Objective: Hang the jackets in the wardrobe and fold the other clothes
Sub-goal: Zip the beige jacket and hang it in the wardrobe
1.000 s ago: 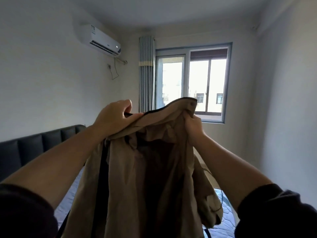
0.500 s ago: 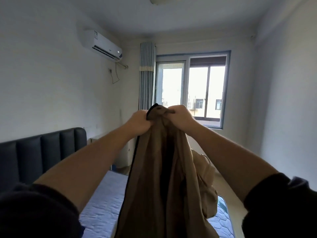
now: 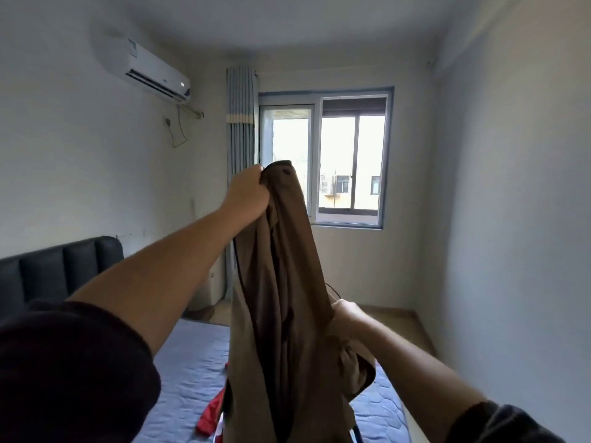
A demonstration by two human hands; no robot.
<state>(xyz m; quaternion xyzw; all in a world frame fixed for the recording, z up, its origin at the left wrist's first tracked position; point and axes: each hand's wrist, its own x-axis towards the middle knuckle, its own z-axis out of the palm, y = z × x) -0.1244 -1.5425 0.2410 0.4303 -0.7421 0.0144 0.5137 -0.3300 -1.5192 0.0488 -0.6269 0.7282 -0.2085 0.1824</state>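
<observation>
A small bedroom with pale walls: along the left side stands a bed with a blue quilted mattress point(image 3: 192, 372) and a dark padded headboard point(image 3: 57, 270) against the left wall, where a white air conditioner point(image 3: 150, 68) is mounted high up. On the far wall a window point(image 3: 335, 155) shows daylight, with a striped grey curtain point(image 3: 241, 123) gathered at its left edge; a strip of wooden floor point(image 3: 393, 318) runs along the right of the bed. A red garment point(image 3: 211, 414) lies on the near part of the mattress. The brown jacket point(image 3: 281, 298) hangs in the air over the bed, in the middle of the view, its long axis nearly upright, top end towards the window and lower end dropping out of view at the near edge. The left hand point(image 3: 248, 193), raised high, pinches the top end with curled fingers. The right hand point(image 3: 347, 314), lower and nearer, is curled on the jacket's right edge at mid-height, its fingertips hidden in the cloth.
</observation>
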